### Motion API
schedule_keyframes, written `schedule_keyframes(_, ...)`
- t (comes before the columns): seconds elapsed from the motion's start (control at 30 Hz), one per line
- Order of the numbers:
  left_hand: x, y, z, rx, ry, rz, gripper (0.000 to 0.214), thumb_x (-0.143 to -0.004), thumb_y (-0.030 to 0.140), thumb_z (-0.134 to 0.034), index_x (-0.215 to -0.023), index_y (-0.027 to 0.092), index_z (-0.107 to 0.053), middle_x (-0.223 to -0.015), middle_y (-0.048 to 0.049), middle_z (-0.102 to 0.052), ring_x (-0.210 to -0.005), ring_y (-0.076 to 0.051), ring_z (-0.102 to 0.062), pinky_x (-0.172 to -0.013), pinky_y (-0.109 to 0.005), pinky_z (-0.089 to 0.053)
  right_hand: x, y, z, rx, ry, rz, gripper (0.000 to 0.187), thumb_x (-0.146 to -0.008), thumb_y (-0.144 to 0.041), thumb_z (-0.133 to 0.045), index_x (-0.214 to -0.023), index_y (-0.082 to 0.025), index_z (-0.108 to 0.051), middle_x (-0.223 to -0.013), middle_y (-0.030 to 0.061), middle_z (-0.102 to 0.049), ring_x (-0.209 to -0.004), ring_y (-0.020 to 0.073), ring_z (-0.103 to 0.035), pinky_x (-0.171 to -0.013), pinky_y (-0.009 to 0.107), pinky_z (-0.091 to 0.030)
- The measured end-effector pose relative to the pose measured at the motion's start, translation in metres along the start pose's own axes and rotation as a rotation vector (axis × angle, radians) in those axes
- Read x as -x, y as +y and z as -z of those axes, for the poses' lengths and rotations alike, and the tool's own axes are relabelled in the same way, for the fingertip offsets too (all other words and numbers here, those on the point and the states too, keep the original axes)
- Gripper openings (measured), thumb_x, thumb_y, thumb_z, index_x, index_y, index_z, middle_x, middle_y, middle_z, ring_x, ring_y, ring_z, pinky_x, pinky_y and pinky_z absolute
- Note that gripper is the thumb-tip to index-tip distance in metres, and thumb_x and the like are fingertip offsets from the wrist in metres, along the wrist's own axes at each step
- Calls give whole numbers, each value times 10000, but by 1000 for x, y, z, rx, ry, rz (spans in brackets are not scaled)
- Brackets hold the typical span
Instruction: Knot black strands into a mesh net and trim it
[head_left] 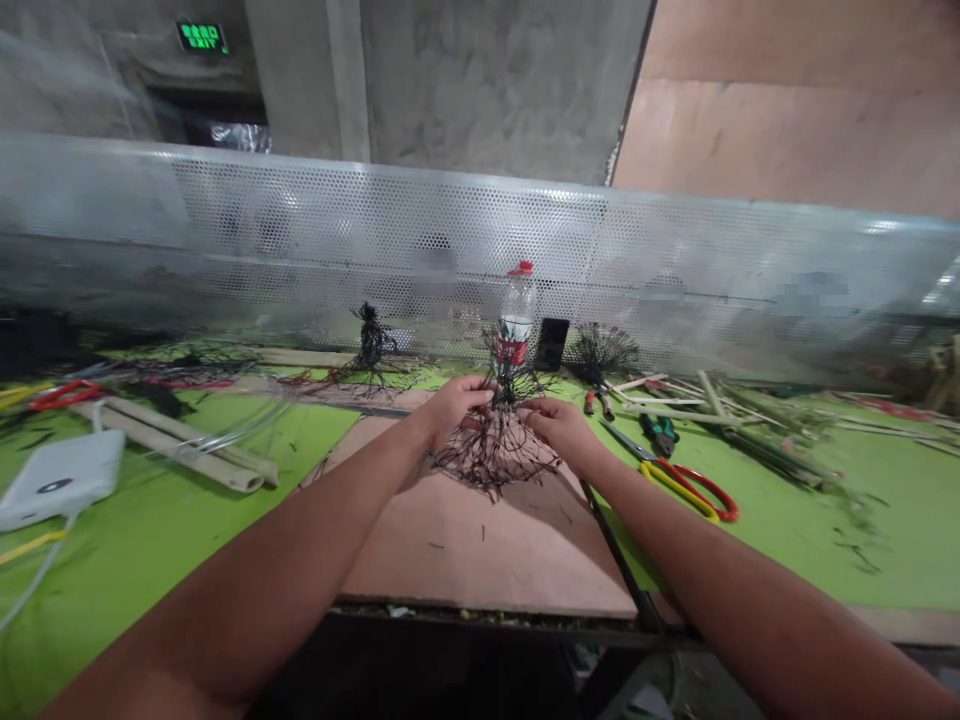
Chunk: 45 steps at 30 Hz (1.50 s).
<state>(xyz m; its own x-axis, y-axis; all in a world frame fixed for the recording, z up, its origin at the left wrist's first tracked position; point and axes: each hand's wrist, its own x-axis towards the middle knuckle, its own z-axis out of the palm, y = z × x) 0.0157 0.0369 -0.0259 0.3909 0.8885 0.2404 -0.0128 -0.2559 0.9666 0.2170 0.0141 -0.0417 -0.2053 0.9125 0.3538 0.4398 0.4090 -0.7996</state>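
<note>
A flared bundle of thin, dark, wire-like strands [495,462] stands upright on a wooden board [480,555], narrow in the middle and spread at top and bottom. My left hand [459,408] is on its left side, thumb and fingers closed on strands near the narrow part. From the right, my right hand [561,425] pinches strands at about the same height. The exact fingertip contact is too small to make out. Right behind the bundle is a clear plastic bottle [517,300] with a red cap, partly hidden by the upper strands.
Scissors [686,485] with red and yellow handles and green-black pliers [660,435] lie at right, near cut plant strips [720,405]. Similar dark bundles [371,340] and a black phone [553,343] stand behind. At left are bamboo pieces [187,445] and a white power bank [64,478].
</note>
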Motion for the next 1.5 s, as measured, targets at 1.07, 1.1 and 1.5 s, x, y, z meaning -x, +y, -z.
schedule_keyframes(1.07,-4,-6,8,-24,151,-92,274,-698,319,-675,-870,152,-541,-755,-14,-511,-579,-95,-512,-522,-228,-452,-6,11,2,-223,-16,-74,42,-581,-165,-512,-586,-182,-475,-476,-65,-378,-438,73,-284,-449,232,-194)
schedule_keyframes(1.1,-6,-9,6,-21,207,-84,348,-702,315,-676,-974,161,-522,-773,-11,-509,-566,-94,-514,-511,-230,-451,-5,11,1,-218,-16,-60,35,-586,-165,-511,-599,-182,-483,-484,-65,-383,-446,76,-291,-457,232,-203)
schedule_keyframes(1.5,-11,-12,-5,-605,149,-370,166,-771,292,-580,-702,153,-641,-791,-57,-581,-778,-174,-536,-709,-275,-425,-5,12,1,-119,-10,166,56,-595,-150,-477,-631,-176,-511,-591,-43,-451,-579,111,-398,-569,243,-305)
